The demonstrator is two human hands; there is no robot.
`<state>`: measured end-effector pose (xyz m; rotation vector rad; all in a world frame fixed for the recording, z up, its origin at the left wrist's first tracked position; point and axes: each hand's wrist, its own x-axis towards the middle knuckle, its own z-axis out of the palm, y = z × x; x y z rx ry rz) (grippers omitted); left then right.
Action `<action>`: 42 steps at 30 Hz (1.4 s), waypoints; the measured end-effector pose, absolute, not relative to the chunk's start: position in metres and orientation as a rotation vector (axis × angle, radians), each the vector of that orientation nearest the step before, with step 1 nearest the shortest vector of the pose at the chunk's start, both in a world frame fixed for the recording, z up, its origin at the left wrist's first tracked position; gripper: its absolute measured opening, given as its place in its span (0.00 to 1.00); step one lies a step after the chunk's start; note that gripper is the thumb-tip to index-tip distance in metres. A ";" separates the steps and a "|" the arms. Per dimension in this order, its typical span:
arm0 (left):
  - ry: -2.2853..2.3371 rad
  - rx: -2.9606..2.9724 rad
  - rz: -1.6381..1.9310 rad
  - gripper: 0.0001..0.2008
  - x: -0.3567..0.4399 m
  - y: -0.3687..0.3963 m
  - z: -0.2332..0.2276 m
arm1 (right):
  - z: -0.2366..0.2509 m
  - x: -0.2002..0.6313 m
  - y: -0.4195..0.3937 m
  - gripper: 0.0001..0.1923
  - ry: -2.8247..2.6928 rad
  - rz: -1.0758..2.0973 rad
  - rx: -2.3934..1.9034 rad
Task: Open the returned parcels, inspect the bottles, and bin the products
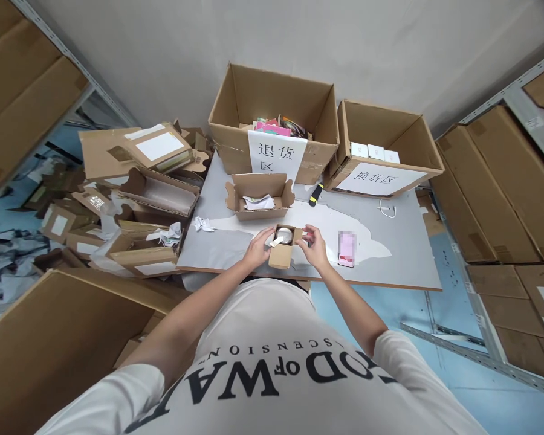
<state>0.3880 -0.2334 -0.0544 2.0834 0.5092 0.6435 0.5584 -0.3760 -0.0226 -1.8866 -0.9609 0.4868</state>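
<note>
While the grey counter (390,254) spreads wide under everything, two big cardboard cartons stand at its far edge — the left carton (272,115) with a paper sign and bright packets inside, the right carton (385,145) holding small white boxes. Nearer lies an open mailer box (259,196) with crumpled paper, then a pink phone (346,249) lying flat beside the person's right hand (315,246). At the near edge of the counter both hands grip a small cardboard box (281,252): the left hand (257,248) clasps its side, and the right pinches the open flap. A round white item sits inside. It looks light and thin-walled — easily crushed, best held by its stiffer side walls.
</note>
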 end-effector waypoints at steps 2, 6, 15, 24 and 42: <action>0.467 2.103 0.619 0.24 0.387 -0.235 -0.057 | -0.027 0.550 -0.375 0.28 -0.892 0.472 -1.844; 0.383 2.150 0.565 0.22 0.385 -0.236 -0.056 | -0.027 0.539 -0.371 0.17 -1.059 0.419 -1.848; 0.356 2.196 0.483 0.30 0.382 -0.225 -0.042 | -0.025 0.544 -0.386 0.34 -1.691 0.371 -1.807; 0.402 2.202 0.498 0.23 0.390 -0.227 -0.034 | -0.018 0.533 -0.389 0.19 -1.701 0.198 -1.882; 0.536 2.126 0.529 0.25 0.396 -0.237 -0.031 | -0.011 0.564 -0.342 0.15 -1.518 0.305 -2.108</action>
